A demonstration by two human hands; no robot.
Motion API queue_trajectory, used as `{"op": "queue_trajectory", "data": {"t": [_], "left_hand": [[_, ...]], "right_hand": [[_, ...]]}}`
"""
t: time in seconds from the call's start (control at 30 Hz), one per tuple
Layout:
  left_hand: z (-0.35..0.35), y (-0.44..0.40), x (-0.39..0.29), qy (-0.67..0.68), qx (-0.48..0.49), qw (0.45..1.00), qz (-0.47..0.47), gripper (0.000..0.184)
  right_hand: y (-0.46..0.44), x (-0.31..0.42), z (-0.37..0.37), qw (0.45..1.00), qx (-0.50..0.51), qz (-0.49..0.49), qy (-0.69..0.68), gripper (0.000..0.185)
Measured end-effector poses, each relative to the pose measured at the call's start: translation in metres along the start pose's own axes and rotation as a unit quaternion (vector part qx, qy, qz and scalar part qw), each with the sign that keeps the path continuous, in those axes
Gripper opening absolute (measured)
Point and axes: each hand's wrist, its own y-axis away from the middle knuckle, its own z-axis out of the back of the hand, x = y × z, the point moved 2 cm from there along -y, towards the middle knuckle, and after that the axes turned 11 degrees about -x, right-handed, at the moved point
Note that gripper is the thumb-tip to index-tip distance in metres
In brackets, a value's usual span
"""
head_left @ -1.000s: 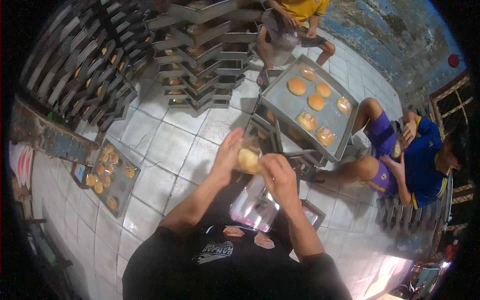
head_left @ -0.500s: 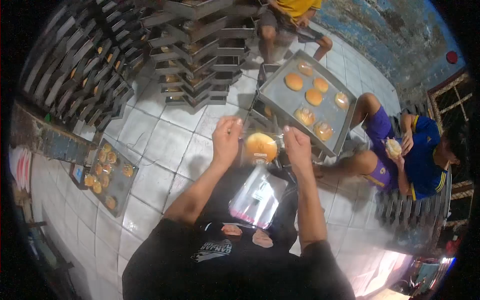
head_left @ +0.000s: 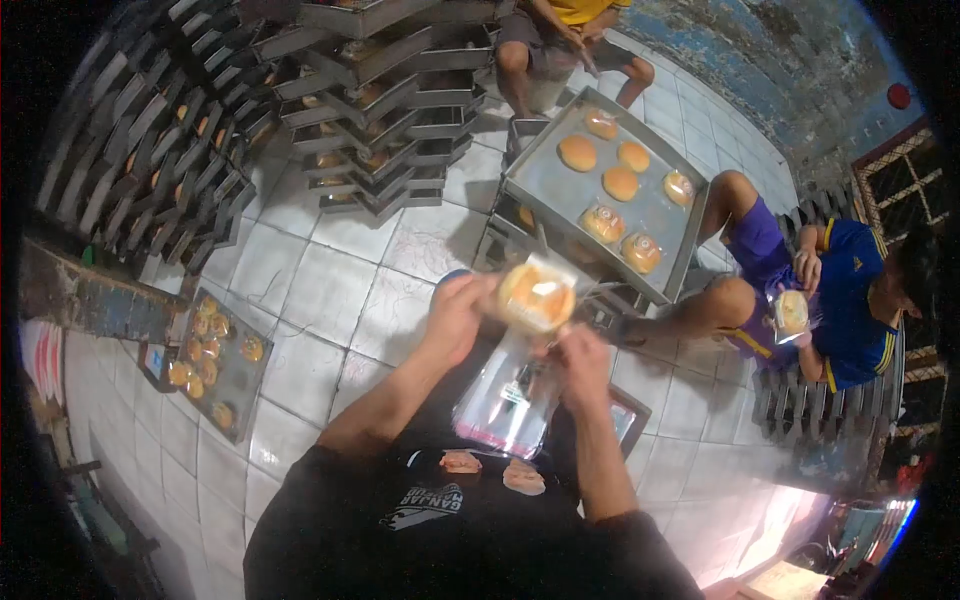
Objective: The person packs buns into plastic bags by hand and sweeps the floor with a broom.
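Note:
A round bun in a clear plastic bag (head_left: 538, 296) is tilted up between my hands, above my lap. My left hand (head_left: 460, 318) is closed around the bun's left side. The fingers of my right hand (head_left: 580, 362) pinch together at the lower right edge of the bag, slightly blurred. Below them, a stack of clear plastic bags (head_left: 500, 405) with a pink edge lies on my lap. In front of me to the right, a metal tray (head_left: 560, 205) carries several buns, some bare and some in plastic.
Tall stacks of metal trays (head_left: 375, 105) stand ahead and to the left. Another tray with wrapped buns (head_left: 238, 375) lies on the tiled floor at left. A person in blue (head_left: 850, 285) sits at right holding a wrapped bun (head_left: 790, 314); a person in yellow (head_left: 590, 14) sits beyond the tray.
The bagged bun has turned and tilted up; my left hand has shifted from the bag's top corner to the bun's side. My right hand has moved down toward me.

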Motion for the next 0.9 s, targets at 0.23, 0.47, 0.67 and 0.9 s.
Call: {"op": "queue_trajectory", "data": {"t": [0.23,0.47,0.67,0.9], "left_hand": [[-0.045,0.017,-0.01,-0.332,0.043,0.937,-0.104,0.059],[0.01,0.079,0.0,-0.634,0.206,0.572,-0.478,0.041],[-0.011,0.066,-0.002,-0.402,0.224,0.887,-0.03,0.038],[-0.011,0.011,-0.002,-0.153,0.009,0.987,0.035,0.02]], "right_hand": [[-0.081,0.087,-0.004,0.673,-0.148,0.504,0.521,0.037],[0.026,0.009,0.002,0.829,0.174,0.356,0.394,0.053],[0.006,0.082,0.034,0.839,0.227,0.33,0.367,0.014],[-0.268,0.071,0.079,0.983,0.004,0.078,0.165,0.03]]}}
